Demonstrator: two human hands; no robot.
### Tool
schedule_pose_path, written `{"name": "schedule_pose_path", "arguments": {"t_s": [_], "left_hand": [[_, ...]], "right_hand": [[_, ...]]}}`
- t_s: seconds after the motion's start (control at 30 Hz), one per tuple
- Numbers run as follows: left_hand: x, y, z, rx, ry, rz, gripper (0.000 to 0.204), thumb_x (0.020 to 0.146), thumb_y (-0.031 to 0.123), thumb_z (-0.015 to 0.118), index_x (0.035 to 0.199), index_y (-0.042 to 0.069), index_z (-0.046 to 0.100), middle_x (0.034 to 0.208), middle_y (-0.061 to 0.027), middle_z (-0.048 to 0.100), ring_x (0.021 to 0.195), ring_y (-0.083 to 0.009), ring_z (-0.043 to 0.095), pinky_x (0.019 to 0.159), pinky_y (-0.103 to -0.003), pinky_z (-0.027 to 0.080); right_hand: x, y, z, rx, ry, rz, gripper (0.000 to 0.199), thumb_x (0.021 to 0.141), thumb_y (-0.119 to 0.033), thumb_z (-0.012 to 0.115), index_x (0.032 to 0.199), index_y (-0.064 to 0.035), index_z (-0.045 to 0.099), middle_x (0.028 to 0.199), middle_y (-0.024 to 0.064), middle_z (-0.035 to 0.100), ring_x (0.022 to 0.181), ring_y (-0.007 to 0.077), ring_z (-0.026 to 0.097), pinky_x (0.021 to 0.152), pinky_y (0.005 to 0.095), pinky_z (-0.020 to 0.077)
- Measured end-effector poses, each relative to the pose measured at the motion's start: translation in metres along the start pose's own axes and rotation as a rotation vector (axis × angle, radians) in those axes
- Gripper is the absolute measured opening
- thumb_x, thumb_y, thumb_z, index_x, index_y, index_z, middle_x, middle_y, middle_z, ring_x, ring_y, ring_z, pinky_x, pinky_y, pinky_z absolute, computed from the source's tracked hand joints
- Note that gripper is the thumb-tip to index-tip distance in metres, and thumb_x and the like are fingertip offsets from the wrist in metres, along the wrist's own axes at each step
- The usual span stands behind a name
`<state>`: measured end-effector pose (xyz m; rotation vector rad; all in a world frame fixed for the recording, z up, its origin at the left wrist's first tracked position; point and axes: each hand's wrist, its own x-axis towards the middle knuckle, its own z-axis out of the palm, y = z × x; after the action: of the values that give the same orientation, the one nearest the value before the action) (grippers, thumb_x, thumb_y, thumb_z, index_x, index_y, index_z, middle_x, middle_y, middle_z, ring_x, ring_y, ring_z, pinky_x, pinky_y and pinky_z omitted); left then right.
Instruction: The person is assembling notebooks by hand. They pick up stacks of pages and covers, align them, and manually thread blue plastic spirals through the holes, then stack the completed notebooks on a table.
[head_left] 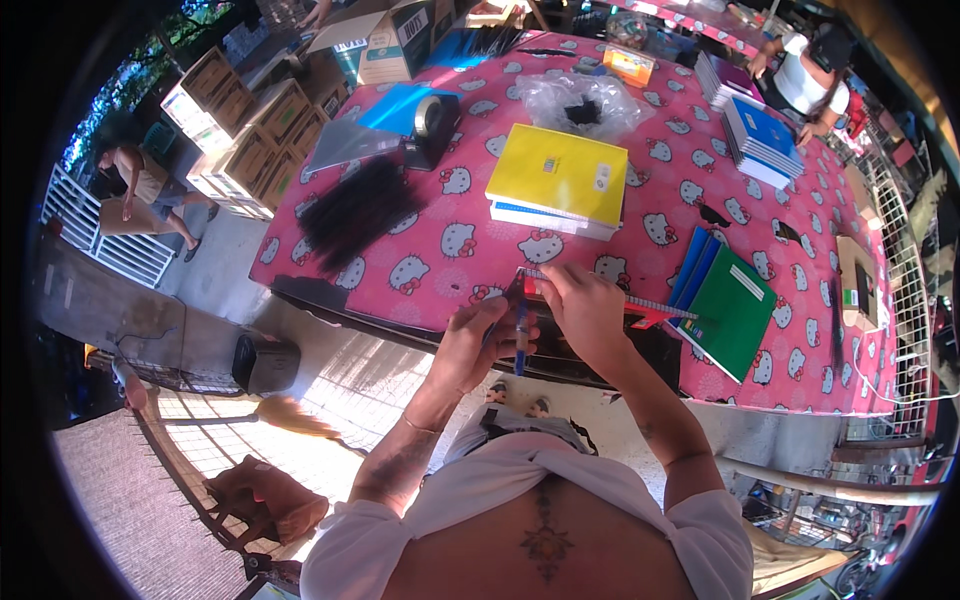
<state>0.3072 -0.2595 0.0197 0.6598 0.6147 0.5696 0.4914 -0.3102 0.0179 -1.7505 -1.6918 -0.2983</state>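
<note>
At the near edge of the table, a red spiral notebook is held edge-on with its coil facing up. My right hand pinches the left end of that coil, its fingers bent over the edge. Close beside it, my left hand is closed around pliers with blue handles; their dark jaws are up against the notebook's corner. Fingers partly hide the jaws and coil end. Right of the notebook lie a green notebook and blue notebooks. Beyond my hands sits a stack topped by a yellow notebook.
A bundle of thin black coils, a tape dispenser and a plastic bag lie on the pink tablecloth. Blue notebooks are stacked far right, near another person. Someone walks by cardboard boxes at left.
</note>
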Motion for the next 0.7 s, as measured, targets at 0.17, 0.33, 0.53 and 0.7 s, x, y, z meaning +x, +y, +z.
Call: {"name": "schedule_pose_path", "arguments": {"t_s": [0.17,0.33,0.53,0.7], "left_hand": [[-0.002,0.012,0.012,1.256,0.152,0.488,0.026,0.095,0.014,0.063,0.117,0.000,0.067,0.104,-0.0156,0.069,0.090,-0.0239,0.068,0.077,-0.037,0.053],[0.034,0.022,-0.098,0.648,-0.059,0.126,0.038,0.094,0.013,0.065,0.129,0.000,0.062,0.102,-0.0108,0.070,0.090,-0.0137,0.064,0.080,-0.029,0.052],[0.092,0.020,-0.173,1.857,0.278,0.882,0.035,0.083,0.012,0.068,0.117,0.006,0.066,0.113,-0.0167,0.063,0.105,-0.0374,0.059,0.090,-0.049,0.048],[0.198,0.043,-0.021,1.737,-0.168,1.178,0.036,0.084,0.018,0.072,0.118,0.006,0.066,0.122,-0.0177,0.063,0.119,-0.0378,0.057,0.099,-0.046,0.049]], "right_hand": [[-0.005,0.009,0.001,-0.057,-0.038,-0.014,0.022,0.081,-0.021,0.073,0.101,-0.0126,0.067,0.081,0.0030,0.067,0.069,0.0238,0.067,0.064,0.0355,0.0535],[-0.020,0.042,-0.047,-0.082,-0.043,0.005,0.022,0.083,-0.019,0.072,0.103,-0.0107,0.067,0.083,0.0069,0.066,0.077,0.0311,0.066,0.065,0.0406,0.0530],[-0.029,0.103,-0.207,0.229,0.265,0.557,0.027,0.096,-0.016,0.063,0.118,-0.0001,0.063,0.083,0.0041,0.063,0.074,0.0104,0.057,0.069,0.0271,0.0483],[-0.008,0.121,-0.289,-0.060,0.313,0.496,0.035,0.083,-0.002,0.059,0.118,-0.0037,0.064,0.089,0.0067,0.069,0.081,0.0194,0.064,0.074,0.0310,0.0495]]}}
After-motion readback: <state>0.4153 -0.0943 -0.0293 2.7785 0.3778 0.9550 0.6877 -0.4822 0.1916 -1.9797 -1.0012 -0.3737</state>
